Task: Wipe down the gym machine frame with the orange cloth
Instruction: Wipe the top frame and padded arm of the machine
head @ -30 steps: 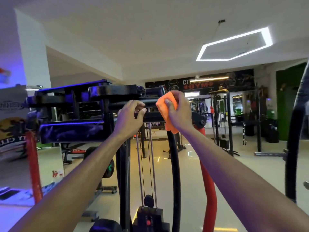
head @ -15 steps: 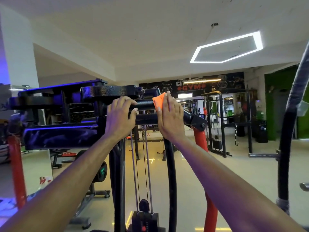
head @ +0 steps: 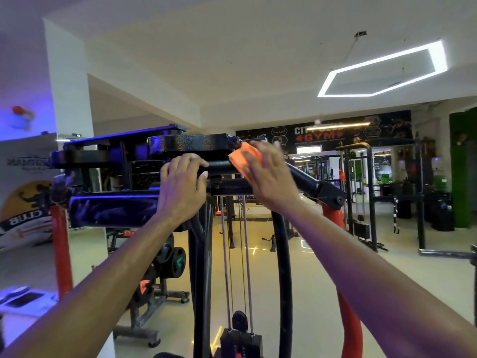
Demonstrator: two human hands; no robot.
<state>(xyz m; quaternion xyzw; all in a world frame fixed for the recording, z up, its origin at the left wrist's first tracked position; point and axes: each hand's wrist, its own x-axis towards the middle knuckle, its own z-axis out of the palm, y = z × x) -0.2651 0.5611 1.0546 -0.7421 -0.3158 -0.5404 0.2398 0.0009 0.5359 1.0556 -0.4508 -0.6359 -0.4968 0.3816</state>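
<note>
Left hand (head: 180,187) curled round black frame bar (head: 222,167); right hand (head: 268,182) flat, pressing orange cloth (head: 241,157) on bar. Risk: cloth slipping off under open palm, fingers catching pivot joint (head: 335,200).

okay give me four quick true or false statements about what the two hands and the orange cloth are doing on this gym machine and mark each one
1. The left hand grips a black bar of the machine. True.
2. The orange cloth lies on the floor. False: the right hand presses it against the black bar.
3. The left hand holds the cloth. False: the cloth is under the right hand.
4. A hexagonal ceiling light is lit. True.
</note>
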